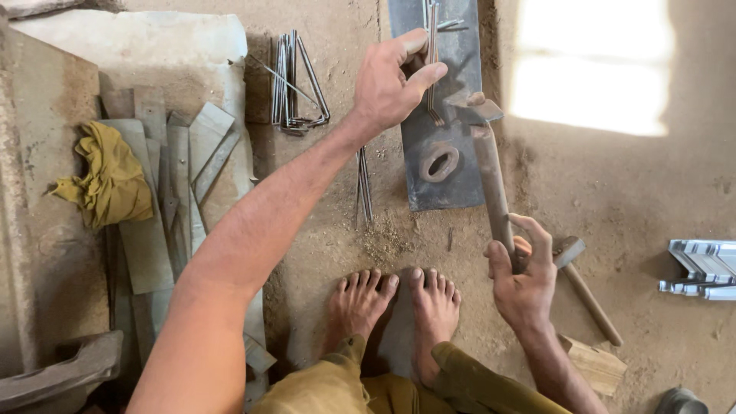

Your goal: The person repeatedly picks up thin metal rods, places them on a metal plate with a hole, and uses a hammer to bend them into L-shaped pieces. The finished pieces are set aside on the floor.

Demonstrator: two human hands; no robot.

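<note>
Two hands, left [391, 80] pinching thin rod [432, 61] on plate [452, 165], right [525, 280] gripping hammer [491, 169]

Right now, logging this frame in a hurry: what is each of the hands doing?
Left hand: closed, pinching a thin metal rod on the dark steel plate.
Right hand: closed on the hammer handle.

Thin rod [432, 61] under upright hammer [486, 153]

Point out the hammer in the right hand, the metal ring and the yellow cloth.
hammer [491, 180], head view, mid wooden handle.
metal ring [438, 162], head view, its left rim.
yellow cloth [111, 180], head view, its middle folds.
</note>
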